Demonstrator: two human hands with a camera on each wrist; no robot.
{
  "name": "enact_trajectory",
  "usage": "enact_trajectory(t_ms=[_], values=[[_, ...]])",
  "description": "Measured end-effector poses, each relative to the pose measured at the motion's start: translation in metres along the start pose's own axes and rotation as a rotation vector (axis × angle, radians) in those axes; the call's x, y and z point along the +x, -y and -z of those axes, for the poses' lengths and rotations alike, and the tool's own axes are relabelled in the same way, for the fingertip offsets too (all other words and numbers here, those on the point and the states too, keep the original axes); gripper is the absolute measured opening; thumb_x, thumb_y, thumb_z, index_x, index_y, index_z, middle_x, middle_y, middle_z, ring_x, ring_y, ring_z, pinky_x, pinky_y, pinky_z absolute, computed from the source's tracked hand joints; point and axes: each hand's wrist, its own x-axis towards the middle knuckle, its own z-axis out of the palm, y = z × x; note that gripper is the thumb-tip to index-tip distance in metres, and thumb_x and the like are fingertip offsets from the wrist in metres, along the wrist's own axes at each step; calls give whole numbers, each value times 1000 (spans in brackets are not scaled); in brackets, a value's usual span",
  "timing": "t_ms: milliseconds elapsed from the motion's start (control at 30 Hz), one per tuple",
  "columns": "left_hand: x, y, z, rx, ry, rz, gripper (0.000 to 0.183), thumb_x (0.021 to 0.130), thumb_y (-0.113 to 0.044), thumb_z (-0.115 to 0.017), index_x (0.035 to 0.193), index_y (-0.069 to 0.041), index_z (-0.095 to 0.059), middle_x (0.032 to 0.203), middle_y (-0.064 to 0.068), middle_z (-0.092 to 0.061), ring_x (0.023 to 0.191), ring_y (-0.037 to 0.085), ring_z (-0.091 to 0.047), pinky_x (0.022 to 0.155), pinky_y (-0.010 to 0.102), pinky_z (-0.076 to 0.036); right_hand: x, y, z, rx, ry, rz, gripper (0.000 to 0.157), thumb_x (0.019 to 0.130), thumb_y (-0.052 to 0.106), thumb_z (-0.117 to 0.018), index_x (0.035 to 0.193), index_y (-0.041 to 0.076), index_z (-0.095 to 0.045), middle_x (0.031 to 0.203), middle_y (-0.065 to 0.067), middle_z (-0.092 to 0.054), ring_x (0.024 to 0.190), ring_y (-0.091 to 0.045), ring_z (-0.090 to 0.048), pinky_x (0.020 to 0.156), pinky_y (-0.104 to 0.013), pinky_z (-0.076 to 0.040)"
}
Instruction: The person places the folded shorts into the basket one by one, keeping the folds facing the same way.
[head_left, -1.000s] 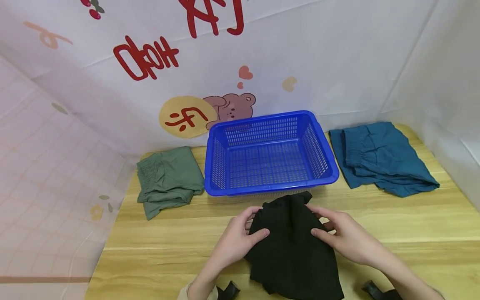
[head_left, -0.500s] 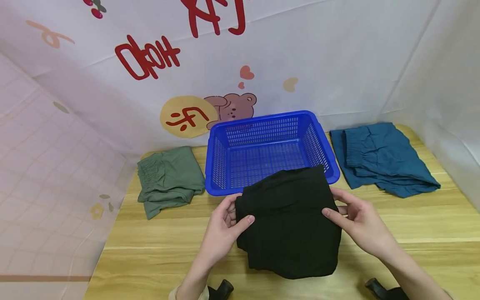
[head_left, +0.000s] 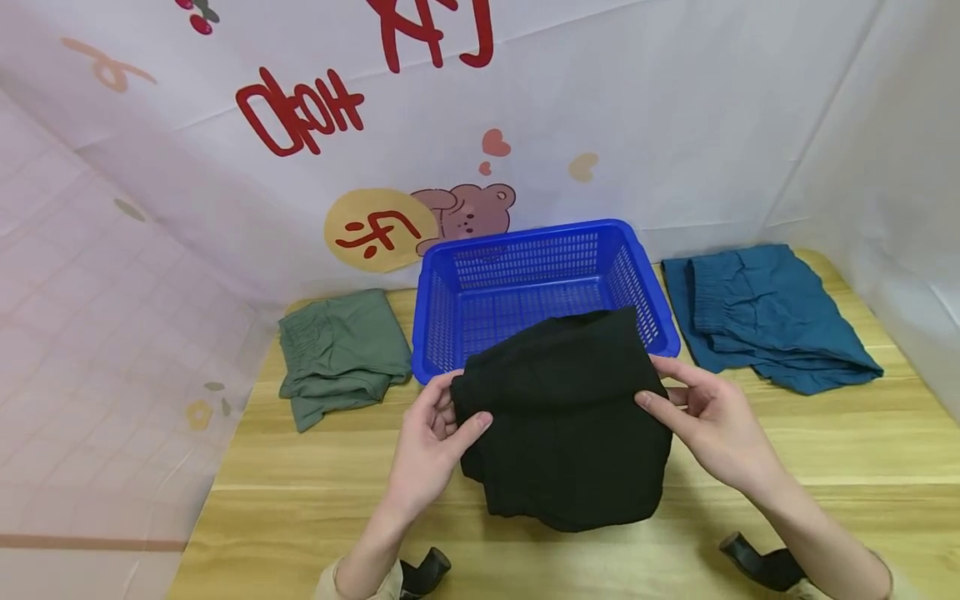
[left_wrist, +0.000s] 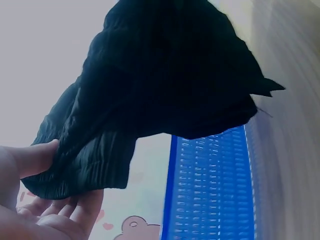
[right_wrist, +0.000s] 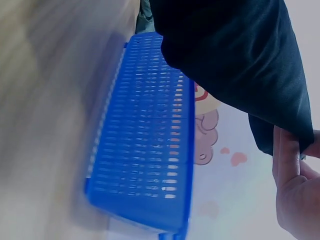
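Observation:
A folded black garment [head_left: 566, 417] is lifted off the wooden table [head_left: 300, 500], its far edge over the near rim of the blue plastic basket [head_left: 540, 292]. My left hand [head_left: 435, 433] pinches its left side, thumb on top and fingers beneath. My right hand [head_left: 701, 421] pinches its right side the same way. In the left wrist view the black garment [left_wrist: 160, 85] hangs above the basket [left_wrist: 210, 185], held by my left hand [left_wrist: 45, 200]. The right wrist view shows the garment [right_wrist: 235, 55] over the basket [right_wrist: 150, 135], with my right hand [right_wrist: 295, 185] on its edge.
A folded green garment [head_left: 337, 354] lies left of the basket and a folded teal garment [head_left: 757, 312] lies to its right. A white printed backdrop [head_left: 450, 108] closes off the back and sides. The basket holds nothing.
Both hands have raised the black garment from the table and carried it away from me, so its far edge now overlaps the basket's near rim.

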Motion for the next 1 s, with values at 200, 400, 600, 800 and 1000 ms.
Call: enact_trajectory(t_ms=[200,400,600,800,1000], values=[[10,-17,8,44,-18,-32,51,95,5,-70,143,4,-53,132,30,-69,106,1,-73,88,23,-62,18,18,7,-4,-11,92,49,93,-2,-74,140,-7,-62,129,-35,-68,67,5,-61,46,-26,-36],[24,-35,15,96,-70,-74,52,94,6,-71,143,2,-54,128,27,-70,102,0,-74,86,22,-62,38,37,15,-45,-21,123,50,94,2,-76,142,-4,-62,124,-30,-69,63,3,-57,47,-25,-35],[42,-47,18,106,-119,-103,52,94,6,-72,143,0,-55,129,25,-70,100,0,-73,86,20,-61,60,55,22,-53,1,133,50,97,9,-74,145,0,-61,110,-24,-75,64,8,-61,47,-25,-38],[64,-52,23,90,-123,-144,51,95,5,-71,143,1,-55,132,24,-68,103,3,-73,88,20,-61,84,66,25,-21,29,171,42,100,10,-72,141,4,-66,122,-23,-77,79,20,-68,44,-26,-36],[85,-59,27,97,-143,-178,50,96,2,-71,143,1,-54,134,23,-68,114,25,-73,90,18,-60,110,74,28,3,32,183,40,101,11,-69,141,5,-66,131,-23,-73,82,21,-68,47,-23,-38]])
